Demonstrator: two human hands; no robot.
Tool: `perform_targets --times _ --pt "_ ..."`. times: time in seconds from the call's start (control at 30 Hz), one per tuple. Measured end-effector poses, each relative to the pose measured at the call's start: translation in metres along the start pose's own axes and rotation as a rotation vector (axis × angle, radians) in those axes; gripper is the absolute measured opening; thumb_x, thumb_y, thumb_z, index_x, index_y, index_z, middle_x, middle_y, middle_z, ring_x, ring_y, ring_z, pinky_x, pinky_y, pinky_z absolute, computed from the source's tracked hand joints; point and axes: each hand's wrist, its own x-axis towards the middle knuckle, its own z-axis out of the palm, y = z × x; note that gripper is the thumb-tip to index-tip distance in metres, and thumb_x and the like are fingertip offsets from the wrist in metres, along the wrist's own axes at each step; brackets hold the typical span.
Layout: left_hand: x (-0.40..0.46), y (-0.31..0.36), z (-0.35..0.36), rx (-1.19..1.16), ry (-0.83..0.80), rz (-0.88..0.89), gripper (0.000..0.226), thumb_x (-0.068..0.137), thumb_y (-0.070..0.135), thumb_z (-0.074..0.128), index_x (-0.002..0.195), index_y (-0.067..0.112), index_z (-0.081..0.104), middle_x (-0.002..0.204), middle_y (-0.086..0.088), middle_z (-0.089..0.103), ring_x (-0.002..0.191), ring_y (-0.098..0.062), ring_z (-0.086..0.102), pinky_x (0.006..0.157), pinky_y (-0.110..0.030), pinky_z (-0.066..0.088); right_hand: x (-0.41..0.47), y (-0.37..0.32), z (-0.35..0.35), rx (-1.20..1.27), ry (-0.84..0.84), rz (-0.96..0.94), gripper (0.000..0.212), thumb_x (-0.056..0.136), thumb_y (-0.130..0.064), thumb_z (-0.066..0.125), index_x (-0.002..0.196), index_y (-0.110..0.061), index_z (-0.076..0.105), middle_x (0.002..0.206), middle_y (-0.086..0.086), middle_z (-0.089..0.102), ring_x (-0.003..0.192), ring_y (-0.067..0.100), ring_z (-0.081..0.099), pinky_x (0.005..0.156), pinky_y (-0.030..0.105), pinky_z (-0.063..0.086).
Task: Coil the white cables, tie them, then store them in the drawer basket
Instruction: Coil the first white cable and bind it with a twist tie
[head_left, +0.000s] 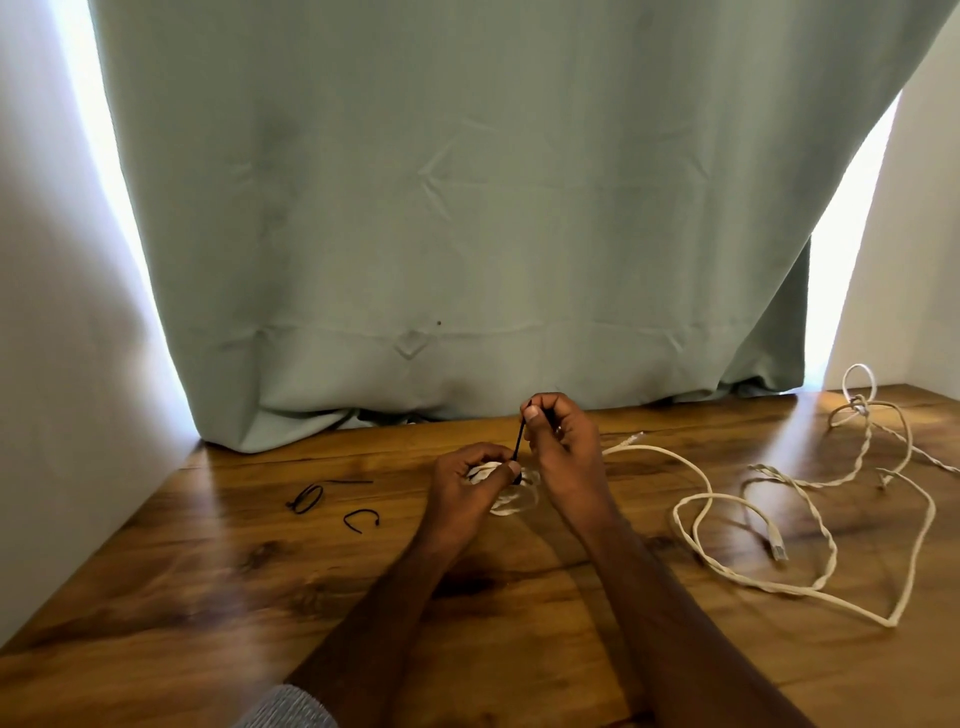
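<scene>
On the wooden table, our left hand grips the soft, springy coil; right hand pinches the thin black tie.

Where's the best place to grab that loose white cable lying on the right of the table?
Take the loose white cable from above at its raised near-side loop, where the strand curves free of the wooden table. Its far end looks knotted.

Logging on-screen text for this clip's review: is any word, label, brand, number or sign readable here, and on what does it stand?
None. No print shows on the pale green curtain, the brown wooden table, the loose white cables, the black ties, or the small white cable coil held under both hands.
</scene>
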Motion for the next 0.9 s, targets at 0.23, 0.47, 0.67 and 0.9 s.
perform_targets --times 0.23,0.47,0.67,0.9 --pt "-0.004 -0.009 -0.002 0.132 -0.049 -0.02 0.008 0.074 0.012 0.076 0.082 0.012 0.078 0.081 0.001 0.077 0.08 -0.014 0.072 0.077 -0.037 0.059 -0.003 0.011 -0.001 -0.073 -0.153 0.033 0.017 0.096 -0.011 0.064 0.09 -0.026 0.071 0.086 -0.007 0.072 0.083 0.009 0.067 0.07 0.032 0.055" --pt "-0.001 -0.011 -0.005 0.119 0.038 -0.058 0.007 0.079 0.006 0.077 0.084 0.01 0.08 0.079 0.002 0.077 0.076 -0.012 0.071 0.069 -0.026 0.054 -0.004 0.018 -0.021 0.028 -0.405 0.131 0.02 0.087 -0.011 0.073 0.107 -0.014 0.077 0.103 0.004 0.076 0.102 0.021 0.071 0.086 0.029 0.058" --pt "0.002 -0.014 -0.007 0.117 0.087 -0.054 0.01 0.076 -0.001 0.077 0.08 0.008 0.079 0.079 0.001 0.077 0.075 -0.011 0.072 0.07 -0.032 0.057 -0.003 0.032 -0.023 -0.121 -0.439 0.142 0.023 0.081 -0.007 0.081 0.101 -0.019 0.079 0.096 -0.007 0.077 0.092 0.006 0.071 0.077 0.018 0.052" --pt "0.0 -0.018 -0.007 0.298 -0.029 0.047 0.012 0.079 0.012 0.077 0.086 0.022 0.081 0.087 0.012 0.077 0.084 -0.002 0.07 0.078 -0.028 0.056 0.0 0.04 -0.024 -0.258 -0.341 0.017 0.004 0.086 -0.014 0.077 0.087 -0.014 0.081 0.081 -0.003 0.075 0.079 0.013 0.071 0.074 0.034 0.057"
